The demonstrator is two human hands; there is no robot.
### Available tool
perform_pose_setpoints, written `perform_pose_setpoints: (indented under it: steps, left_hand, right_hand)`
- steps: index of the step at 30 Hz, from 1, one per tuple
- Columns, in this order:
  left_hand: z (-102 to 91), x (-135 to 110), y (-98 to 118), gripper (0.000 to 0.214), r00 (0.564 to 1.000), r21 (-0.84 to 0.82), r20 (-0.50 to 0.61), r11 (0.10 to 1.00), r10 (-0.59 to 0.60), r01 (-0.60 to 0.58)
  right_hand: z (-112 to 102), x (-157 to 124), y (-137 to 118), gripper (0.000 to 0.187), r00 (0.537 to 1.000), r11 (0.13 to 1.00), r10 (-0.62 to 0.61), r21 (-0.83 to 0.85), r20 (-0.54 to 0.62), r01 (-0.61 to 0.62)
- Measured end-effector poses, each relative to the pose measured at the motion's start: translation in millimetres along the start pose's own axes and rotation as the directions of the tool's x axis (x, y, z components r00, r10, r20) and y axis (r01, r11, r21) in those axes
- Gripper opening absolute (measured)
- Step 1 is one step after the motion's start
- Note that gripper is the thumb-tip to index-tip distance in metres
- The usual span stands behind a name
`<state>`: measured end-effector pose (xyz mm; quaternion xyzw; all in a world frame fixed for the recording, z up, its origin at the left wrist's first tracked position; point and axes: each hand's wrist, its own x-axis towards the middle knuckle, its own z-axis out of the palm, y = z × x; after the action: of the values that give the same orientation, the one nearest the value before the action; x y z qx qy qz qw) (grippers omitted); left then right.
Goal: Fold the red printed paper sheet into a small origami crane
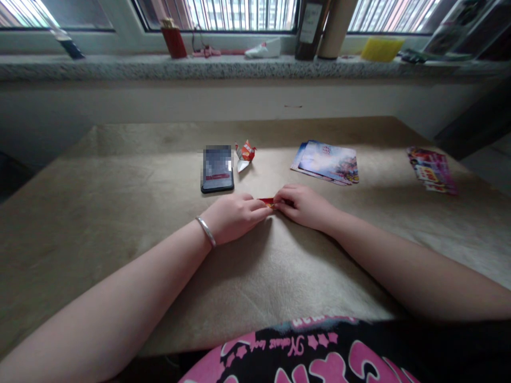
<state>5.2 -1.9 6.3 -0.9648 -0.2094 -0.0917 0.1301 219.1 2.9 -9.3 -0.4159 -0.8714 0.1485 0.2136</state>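
A small red and yellow piece of folded paper (266, 201) shows between my two hands, just above the tabletop or resting on it. My left hand (238, 215), with a silver bangle at the wrist, has its fingers closed on the paper's left end. From the other side my right hand (301, 206) pinches the right end between thumb and fingers. Much of the paper is covered by my fingers. Beyond my left hand stands a red and white folded paper bird (246, 153). Beside the bird lies a phone (217, 169) with its screen lit.
Blue and white printed sheets (329, 161) lie in a pile at the back right of the table (131, 159). Farther right are red and purple printed cards (433, 170). Behind the table, a granite windowsill (231, 69) carries a red container (173, 40) and a yellow object (382, 49).
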Motion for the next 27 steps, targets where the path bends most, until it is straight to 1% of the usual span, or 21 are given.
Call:
perform_pose_setpoints:
  steps: [2,8,13,16,19,24,27]
  left_hand:
    - [-0.7,-0.4,-0.4,0.021,1.000,0.019,0.006,1.000,0.021,-0.022]
    - [0.8,-2.1,-1.2,0.022,1.000,0.035,-0.022,0.999,-0.016,0.016]
    - [1.6,-2.4,-0.3,0.023,0.999,0.043,-0.033,0.998,-0.036,0.038]
    - [1.7,-0.9,2.4,0.022,0.997,0.031,-0.025,0.997,-0.074,0.075]
    - [1.5,0.8,6.1,0.022,0.993,0.032,-0.007,0.992,-0.121,0.122]
    - [0.9,1.7,8.3,0.023,0.987,0.011,0.003,0.987,-0.163,0.163]
    - [0.5,1.8,7.5,0.024,0.986,0.014,0.027,0.986,-0.166,0.165]
  right_hand:
    - [0.0,0.3,1.0,0.009,1.000,0.999,0.015,0.034,0.009,-0.016]
    - [-1.4,0.6,-0.7,0.004,0.994,0.991,0.106,0.084,0.035,-0.108]
    - [-0.2,0.6,0.2,0.003,0.993,0.990,0.109,0.083,0.035,-0.111]
    - [0.5,0.1,1.1,0.005,0.994,0.990,0.109,0.083,0.029,-0.111]
    - [-0.4,-0.6,0.3,0.003,0.997,0.996,0.069,0.054,0.027,-0.071]
    - [-3.4,-5.0,0.1,0.009,0.995,0.994,-0.097,-0.056,-0.033,0.095]
    - [-4.3,-8.2,2.4,0.014,0.989,0.983,-0.144,-0.118,-0.035,0.139]
